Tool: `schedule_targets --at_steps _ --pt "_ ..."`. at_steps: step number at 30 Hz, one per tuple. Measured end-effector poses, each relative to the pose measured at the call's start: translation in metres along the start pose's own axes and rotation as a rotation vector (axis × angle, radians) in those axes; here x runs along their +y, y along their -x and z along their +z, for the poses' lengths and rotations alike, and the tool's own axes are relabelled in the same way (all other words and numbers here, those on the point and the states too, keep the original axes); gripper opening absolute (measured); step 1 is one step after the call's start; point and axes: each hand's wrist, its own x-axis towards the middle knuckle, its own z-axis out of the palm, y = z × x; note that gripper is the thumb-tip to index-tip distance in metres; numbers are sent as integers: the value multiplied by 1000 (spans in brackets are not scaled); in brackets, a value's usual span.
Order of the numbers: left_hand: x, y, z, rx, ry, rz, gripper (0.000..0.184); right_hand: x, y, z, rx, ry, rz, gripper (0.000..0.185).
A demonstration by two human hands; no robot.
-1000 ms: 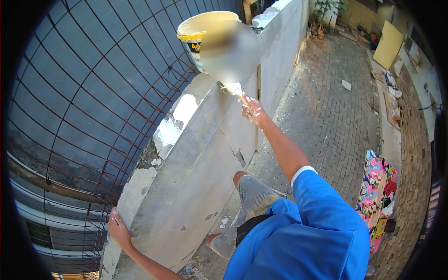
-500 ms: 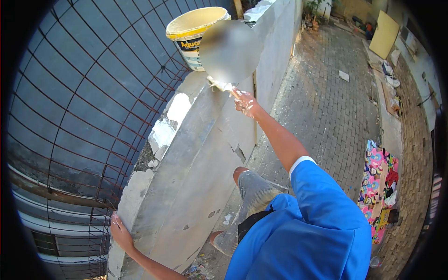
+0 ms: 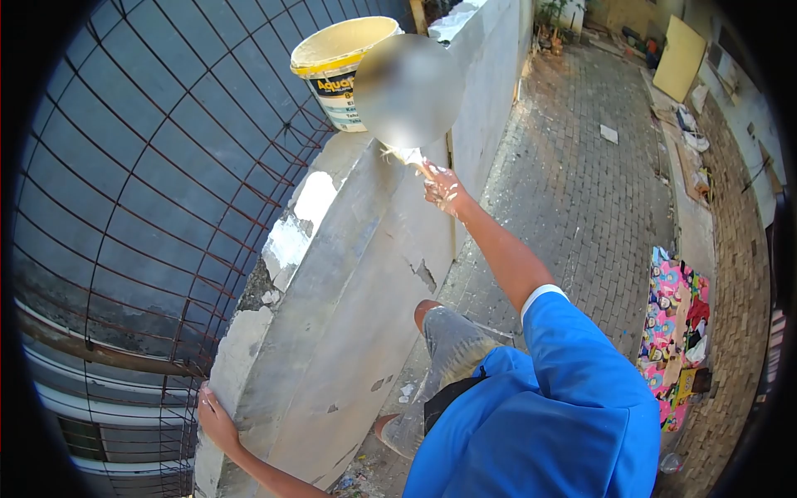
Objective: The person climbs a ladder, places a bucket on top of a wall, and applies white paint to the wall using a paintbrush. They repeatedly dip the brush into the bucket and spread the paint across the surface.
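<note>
Yellow "Aqua" lettering (image 3: 334, 85) marks the bucket (image 3: 330, 70) near the brush (image 3: 409, 157)

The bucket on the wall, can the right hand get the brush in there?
Probably yes: the right hand holds the brush near the bucket, whose top is open. Blurring hides part of the space between, so I can't be sure.

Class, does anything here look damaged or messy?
Yes: the wall is damaged. A ragged dark patch on its side, above the knee in the picture, breaks the smoother grey surface. The right hand, holding a paintbrush, is messily speckled white.
</note>
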Motion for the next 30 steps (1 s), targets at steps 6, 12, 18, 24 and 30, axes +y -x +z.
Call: schedule_targets --at_steps 6,12,18,24,30 --pt "-4 -1 2 7 -14 1 54 8 -8 12 33 78 84 37" --pt "-9 -4 4 16 -20 -6 54 0 20 0 -1 112 3 36" --pt "0 0 0 -7 10 -8 53 7 10 13 35 262 55 34" --pt "-8 -1 5 25 -34 3 52 -6 30 7 -14 182 -34 35" --pt "-4 0 2 16 10 25 51 -6 17 41 8 220 21 38"
